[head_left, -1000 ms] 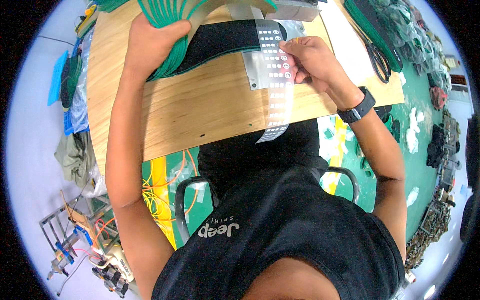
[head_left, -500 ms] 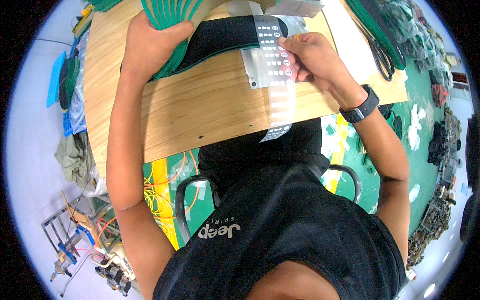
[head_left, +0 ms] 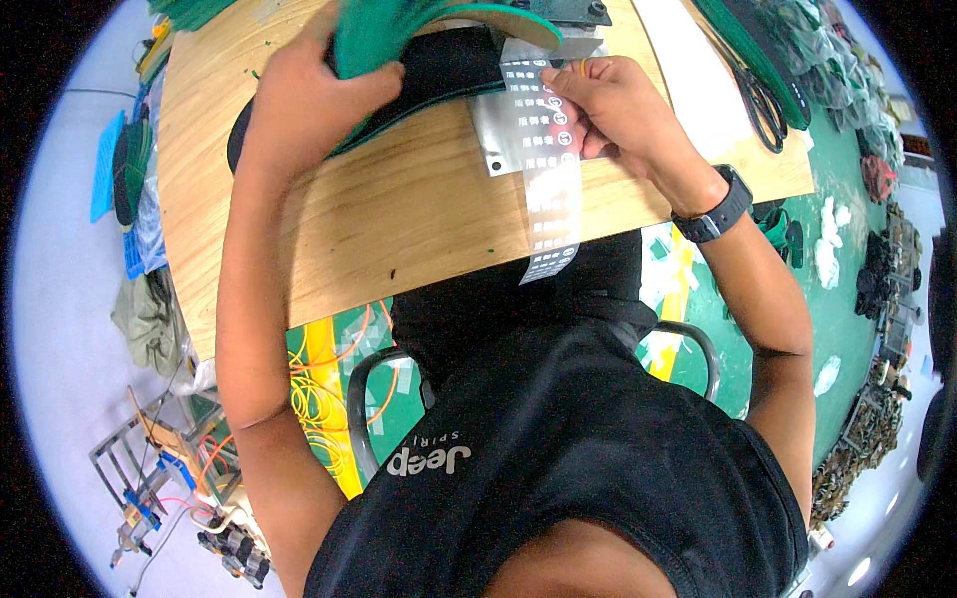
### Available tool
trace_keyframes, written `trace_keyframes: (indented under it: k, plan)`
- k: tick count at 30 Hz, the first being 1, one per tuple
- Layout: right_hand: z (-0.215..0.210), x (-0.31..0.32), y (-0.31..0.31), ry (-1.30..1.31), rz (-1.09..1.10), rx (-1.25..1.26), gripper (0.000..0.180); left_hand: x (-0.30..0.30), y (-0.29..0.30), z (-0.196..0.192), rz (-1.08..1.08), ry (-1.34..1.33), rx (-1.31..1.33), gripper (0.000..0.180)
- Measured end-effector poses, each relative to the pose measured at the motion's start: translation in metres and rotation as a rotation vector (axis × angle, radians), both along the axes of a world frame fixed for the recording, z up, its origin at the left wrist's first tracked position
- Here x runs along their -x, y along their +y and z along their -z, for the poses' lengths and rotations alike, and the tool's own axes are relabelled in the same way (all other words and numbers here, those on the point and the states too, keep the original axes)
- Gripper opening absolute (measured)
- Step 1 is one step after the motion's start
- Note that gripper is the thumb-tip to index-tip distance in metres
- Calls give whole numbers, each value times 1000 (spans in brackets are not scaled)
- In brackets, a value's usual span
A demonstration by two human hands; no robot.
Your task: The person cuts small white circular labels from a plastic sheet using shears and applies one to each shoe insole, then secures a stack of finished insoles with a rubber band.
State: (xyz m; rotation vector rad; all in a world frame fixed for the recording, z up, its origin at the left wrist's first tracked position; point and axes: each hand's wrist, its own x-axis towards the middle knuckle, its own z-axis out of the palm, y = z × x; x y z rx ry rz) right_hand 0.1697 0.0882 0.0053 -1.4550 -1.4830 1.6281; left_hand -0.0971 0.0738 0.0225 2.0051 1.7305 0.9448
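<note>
My left hand (head_left: 299,115) is closed round a bundle of green-edged insoles (head_left: 374,35), blurred by motion at the top of the view; one insole's pale side curves off to the right. Below it, a black insole (head_left: 454,62) with a green rim lies on the wooden table (head_left: 399,214). Between thumb and fingers of my right hand (head_left: 628,110) is a translucent strip of white-printed labels (head_left: 551,194). The strip crosses the toe end of the black insole and a metal plate (head_left: 490,135), and its lower end hangs past the table's near edge.
White sheet material (head_left: 688,80) lies at the table's right, with a black cable loop (head_left: 763,115) and more green-edged insoles (head_left: 753,50) beyond. Plastic-wrapped bundles (head_left: 837,90) stand along the right. Orange and yellow hoses (head_left: 317,419) lie on the floor at left, beside a chair arm (head_left: 359,419).
My left hand has moved slightly left and up with the insole bundle, which has tilted and blurred. My right hand and the label strip have shifted slightly left.
</note>
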Motion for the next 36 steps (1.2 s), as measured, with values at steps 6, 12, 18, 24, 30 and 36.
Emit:
trace_keyframes:
  k: [6,12,18,24,30,36]
  plan:
    - [-5,0,-10,-4,37,-44,35,-22,2,-16,143,393,50,87]
    - [11,-12,-17,154,106,-157,31,-31,1,-32,97,400,244,83]
    - [9,-24,-22,337,227,-68,29,-10,7,-11,131,357,-25,49]
    - [0,-12,-13,186,86,-70,28,26,14,4,88,-34,29,41]
    - [-10,5,-7,-23,29,37,34,29,4,2,-27,-242,-82,29]
    - [-6,4,-2,-88,-18,-5,34,27,0,-5,-23,-221,-68,24]
